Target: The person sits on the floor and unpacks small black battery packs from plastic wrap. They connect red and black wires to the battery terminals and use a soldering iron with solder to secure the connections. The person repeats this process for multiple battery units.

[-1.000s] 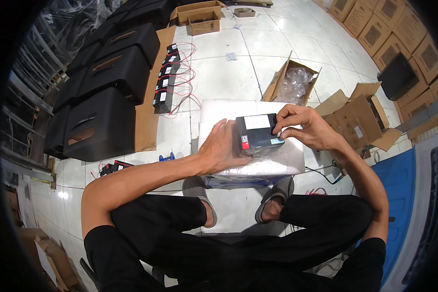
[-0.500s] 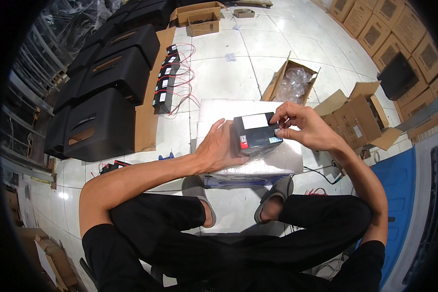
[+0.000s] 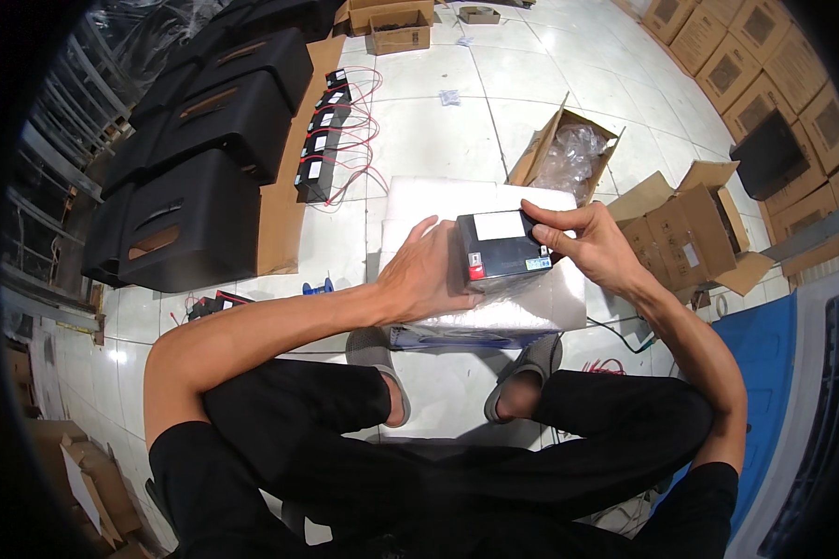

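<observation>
A black battery [image 3: 502, 256] with a blank-looking white label, a red terminal at front left and another terminal at front right rests on a white foam block [image 3: 419, 205] between my knees. My left hand [image 3: 419, 270] holds the battery's left side, fingers partly hidden behind it. My right hand [image 3: 587, 244] grips the upper right corner, thumb and index finger at the top edge near the label, the other fingers curled.
Black cases [image 3: 191, 224] sit on cardboard at left, beside a row of wired batteries [image 3: 317, 168]. An open carton of plastic wrap [image 3: 569, 154] and another open carton [image 3: 676, 233] lie right of the foam. Boxes [image 3: 760, 28] are stacked at upper right, near a blue panel [image 3: 746, 373].
My right hand's thumb has moved up from near the front-right terminal to the battery's upper right edge. The view has shifted slightly.
</observation>
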The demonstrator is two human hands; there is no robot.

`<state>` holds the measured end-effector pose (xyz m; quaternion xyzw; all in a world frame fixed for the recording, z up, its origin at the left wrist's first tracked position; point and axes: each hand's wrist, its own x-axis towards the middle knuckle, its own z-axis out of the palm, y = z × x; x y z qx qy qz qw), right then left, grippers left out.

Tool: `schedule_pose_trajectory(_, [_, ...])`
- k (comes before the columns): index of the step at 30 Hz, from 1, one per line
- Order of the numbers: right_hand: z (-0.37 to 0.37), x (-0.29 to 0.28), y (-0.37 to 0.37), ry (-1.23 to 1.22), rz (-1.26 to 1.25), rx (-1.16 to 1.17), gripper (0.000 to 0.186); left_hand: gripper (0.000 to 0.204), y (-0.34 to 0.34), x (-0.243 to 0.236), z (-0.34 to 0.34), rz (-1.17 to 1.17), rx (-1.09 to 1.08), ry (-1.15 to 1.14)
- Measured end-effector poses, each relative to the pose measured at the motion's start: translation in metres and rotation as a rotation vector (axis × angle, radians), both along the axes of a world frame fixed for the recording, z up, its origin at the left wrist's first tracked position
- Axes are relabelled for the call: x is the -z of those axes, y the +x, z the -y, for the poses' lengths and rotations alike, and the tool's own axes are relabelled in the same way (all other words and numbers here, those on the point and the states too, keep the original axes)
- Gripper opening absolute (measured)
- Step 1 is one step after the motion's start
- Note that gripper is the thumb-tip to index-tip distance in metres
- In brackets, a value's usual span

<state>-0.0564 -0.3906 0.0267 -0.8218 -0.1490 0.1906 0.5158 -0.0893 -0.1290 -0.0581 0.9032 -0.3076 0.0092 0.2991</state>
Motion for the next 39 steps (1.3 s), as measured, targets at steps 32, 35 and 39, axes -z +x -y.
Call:
schedule_pose_trajectory(32, [-0.071, -0.029, 0.004, -0.443, 0.44, -0.305, 0.052, 0.087, -0.002, 0.002, -0.003, 0.017, 0.01, -0.013])
schedule_pose_trajectory(35, [-0.067, -0.02, 0.0, -0.328, 0.51, -0.24, 0.042, 0.09, -0.003, 0.001, -0.002, 0.022, 0.002, -0.011])
schedule_pose_trajectory(39, [-0.059, -0.008, 0.001, -0.218, 0.767, -0.25, 0.025, 0.092, 0.001, 0.001, -0.002, -0.051, 0.016, -0.006])
